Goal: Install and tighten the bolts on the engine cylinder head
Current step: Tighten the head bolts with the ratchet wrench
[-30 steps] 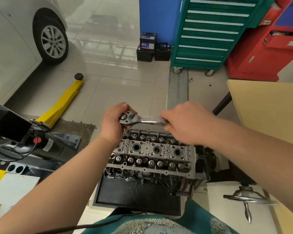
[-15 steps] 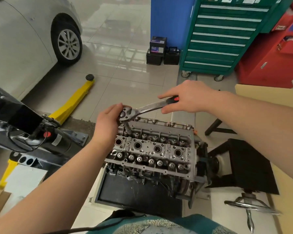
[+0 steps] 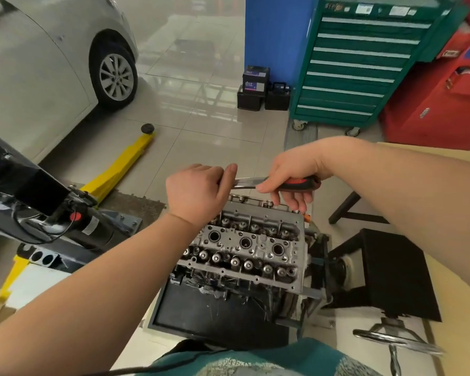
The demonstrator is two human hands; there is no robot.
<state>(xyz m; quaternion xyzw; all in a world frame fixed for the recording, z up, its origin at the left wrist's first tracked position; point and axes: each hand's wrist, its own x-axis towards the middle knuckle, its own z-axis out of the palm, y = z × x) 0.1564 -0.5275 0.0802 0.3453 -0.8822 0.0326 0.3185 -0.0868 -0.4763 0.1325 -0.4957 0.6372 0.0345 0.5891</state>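
Steel ratchet wrench [image 3: 248, 182] lies level above the far edge of the cylinder head [image 3: 244, 246]; the left hand [image 3: 198, 192] curls over its head end at 9 o'clock, the right hand [image 3: 296, 176] wraps its red-black grip at 3 o'clock

Ratchet handle swung right – left hand now covers the head

The right hand [image 3: 291, 177] has swept the ratchet wrench [image 3: 258, 183] handle from pointing up-right to level – the left hand [image 3: 198, 191] has closed over the ratchet end.
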